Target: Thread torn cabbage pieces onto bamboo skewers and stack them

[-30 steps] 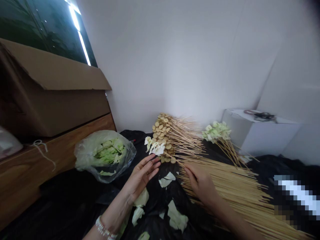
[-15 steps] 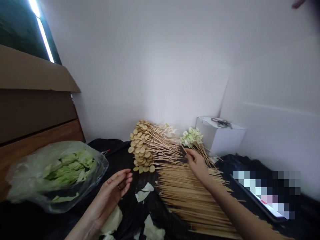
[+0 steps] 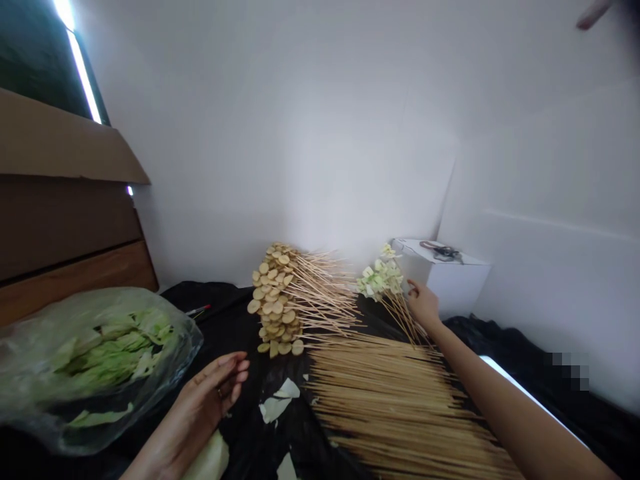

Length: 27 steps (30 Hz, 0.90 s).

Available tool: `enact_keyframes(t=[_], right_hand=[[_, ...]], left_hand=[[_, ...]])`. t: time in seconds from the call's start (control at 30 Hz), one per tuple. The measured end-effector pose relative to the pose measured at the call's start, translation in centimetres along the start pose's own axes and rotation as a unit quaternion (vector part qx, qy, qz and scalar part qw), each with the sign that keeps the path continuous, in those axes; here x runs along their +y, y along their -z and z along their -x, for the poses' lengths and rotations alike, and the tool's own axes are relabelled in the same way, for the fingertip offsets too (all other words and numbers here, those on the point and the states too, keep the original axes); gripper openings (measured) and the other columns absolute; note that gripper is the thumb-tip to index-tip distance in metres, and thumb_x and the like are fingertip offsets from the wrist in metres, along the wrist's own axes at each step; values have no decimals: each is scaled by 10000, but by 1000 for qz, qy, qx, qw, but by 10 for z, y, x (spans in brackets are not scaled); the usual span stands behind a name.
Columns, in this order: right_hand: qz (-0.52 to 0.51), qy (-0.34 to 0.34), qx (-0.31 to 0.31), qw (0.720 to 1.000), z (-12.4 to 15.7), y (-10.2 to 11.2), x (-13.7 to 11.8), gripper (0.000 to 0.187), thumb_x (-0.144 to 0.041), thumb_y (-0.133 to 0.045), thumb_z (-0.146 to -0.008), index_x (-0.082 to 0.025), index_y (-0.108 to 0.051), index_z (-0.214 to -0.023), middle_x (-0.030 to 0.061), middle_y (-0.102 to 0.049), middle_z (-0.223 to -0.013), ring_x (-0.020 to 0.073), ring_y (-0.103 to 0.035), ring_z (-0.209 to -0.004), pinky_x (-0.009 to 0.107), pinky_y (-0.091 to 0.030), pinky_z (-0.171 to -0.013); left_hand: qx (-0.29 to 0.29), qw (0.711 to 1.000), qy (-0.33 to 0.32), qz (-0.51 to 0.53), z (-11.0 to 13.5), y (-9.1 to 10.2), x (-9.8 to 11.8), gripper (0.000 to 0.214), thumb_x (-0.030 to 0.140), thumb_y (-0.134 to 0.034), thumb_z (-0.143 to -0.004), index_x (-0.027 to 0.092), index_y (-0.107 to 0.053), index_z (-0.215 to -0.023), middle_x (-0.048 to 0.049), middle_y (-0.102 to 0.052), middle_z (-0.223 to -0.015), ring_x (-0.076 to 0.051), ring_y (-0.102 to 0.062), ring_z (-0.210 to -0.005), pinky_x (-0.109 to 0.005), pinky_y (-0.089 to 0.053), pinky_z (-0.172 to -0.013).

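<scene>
My right hand (image 3: 424, 305) is at the right, its fingers closed in a pinch on a thin skewer with pale cabbage pieces (image 3: 388, 251) at its far end. Just below that lies a bunch of cabbage skewers (image 3: 381, 279), heads toward the wall, sticks pointing back to me. At lower left my left hand (image 3: 213, 387) hovers above the black sheet, palm inward, fingers loosely curled and nothing visible in them. Beneath its wrist sits a pale cabbage piece (image 3: 209, 460). Loose cabbage scraps (image 3: 278, 400) lie to its right.
Potato-slice skewers (image 3: 277, 300) are stacked by the wall. Many bare bamboo sticks (image 3: 390, 400) spread across the front. A clear bag of cabbage leaves (image 3: 115, 360) stands left. At right are a white box (image 3: 445, 273) with scissors (image 3: 443, 251) on top, and a lit screen (image 3: 530, 397).
My right hand has moved right, carrying the cabbage skewer from above the potato sticks to over the cabbage bunch. My left hand has shifted slightly left and down in view.
</scene>
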State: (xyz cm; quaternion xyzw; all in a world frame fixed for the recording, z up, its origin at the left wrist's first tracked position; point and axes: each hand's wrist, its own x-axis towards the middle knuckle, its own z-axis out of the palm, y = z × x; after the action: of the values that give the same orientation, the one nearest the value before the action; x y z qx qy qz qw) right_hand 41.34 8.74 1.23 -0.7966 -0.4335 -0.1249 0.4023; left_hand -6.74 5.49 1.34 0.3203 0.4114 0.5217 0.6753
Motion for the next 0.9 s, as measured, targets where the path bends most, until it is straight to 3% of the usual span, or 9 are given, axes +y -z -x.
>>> enact_keyframes(t=[0.2,0.4,0.73,0.83,0.9], right_hand=[[71,-7,-60,996,-2,-21,12,395,-254,-533,-833,-145,-659,-1191,136,-723,-941,248,-658,-896,286,-457,-771],[134,12,-126,983,0,-22,21,368,-167,-486,-853,-152,-631,-1191,137,-708,-972,226,-652,-914,260,-435,-745],[183,80,-135,971,22,12,4,392,-180,-400,-894,-88,-571,-1234,225,-620,-1134,317,-583,-1067,400,-441,-862],[150,138,-161,966,45,29,-21,328,-201,-430,-893,-151,-652,-1130,155,-659,-1093,273,-613,-1023,366,-460,-882],[57,228,-198,952,74,51,-51,288,-199,-443,-881,-184,-697,-1013,106,-687,-1020,223,-642,-952,325,-487,-869]], left_hand=[[16,1000,-2,1,-3,2,1,174,27,-644,-783,131,-727,-894,-86,-723,-861,-123,-683,-704,-181,-568,-599],[7,1000,0,1,-4,1,0,166,42,-652,-787,135,-726,-903,-83,-719,-870,-123,-680,-707,-178,-564,-593],[-2,1000,-5,17,0,0,4,148,54,-601,-838,110,-726,-894,-84,-710,-845,-102,-662,-675,-172,-549,-591],[0,1000,-6,29,0,0,6,136,65,-616,-834,116,-727,-893,-74,-708,-840,-93,-655,-675,-166,-539,-595],[-6,999,-8,30,1,1,7,121,80,-643,-819,120,-729,-894,-69,-707,-840,-90,-652,-679,-164,-533,-601]])
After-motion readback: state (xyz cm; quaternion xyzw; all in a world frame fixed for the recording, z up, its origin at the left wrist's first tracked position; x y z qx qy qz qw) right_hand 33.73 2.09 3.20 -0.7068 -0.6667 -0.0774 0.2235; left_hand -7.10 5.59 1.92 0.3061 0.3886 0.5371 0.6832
